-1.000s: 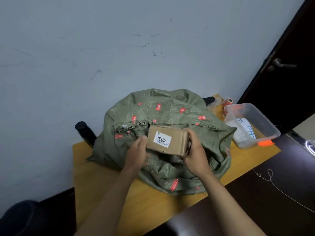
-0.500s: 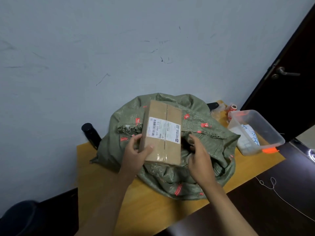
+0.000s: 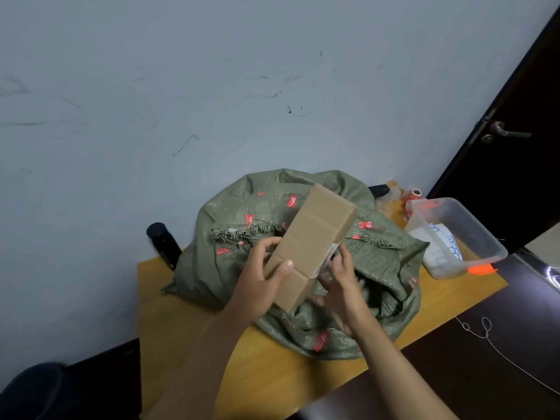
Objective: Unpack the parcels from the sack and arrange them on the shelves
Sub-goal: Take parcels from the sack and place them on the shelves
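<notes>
A yellow wooden tabletop (image 3: 188,353) stands against the grey wall, and nearly all of its middle is taken by a slumped green woven plastic sack with red printed marks (image 3: 391,268), the landmark here. Right of the sack sits a clear plastic tub with an orange clip (image 3: 472,225); left of it stands a black cylindrical bottle (image 3: 163,242).

Above the sack's open mouth a long brown cardboard parcel (image 3: 312,237) is held tilted, plain taped face up. The left hand (image 3: 257,286) grips its near end, thumb over the top face and fingers curled round the far side. The right hand (image 3: 342,286) is against the parcel's right edge beside a white label; blur makes it hard to say whether its fingers grip or merely steady.

To do this step well, both hands should take the parcel's sides firmly, lift it clear of the sack's frayed rim, and read the label before carrying it away.

No shelves are in view, the sack's remaining contents are hidden, and the label is mostly turned away.
</notes>
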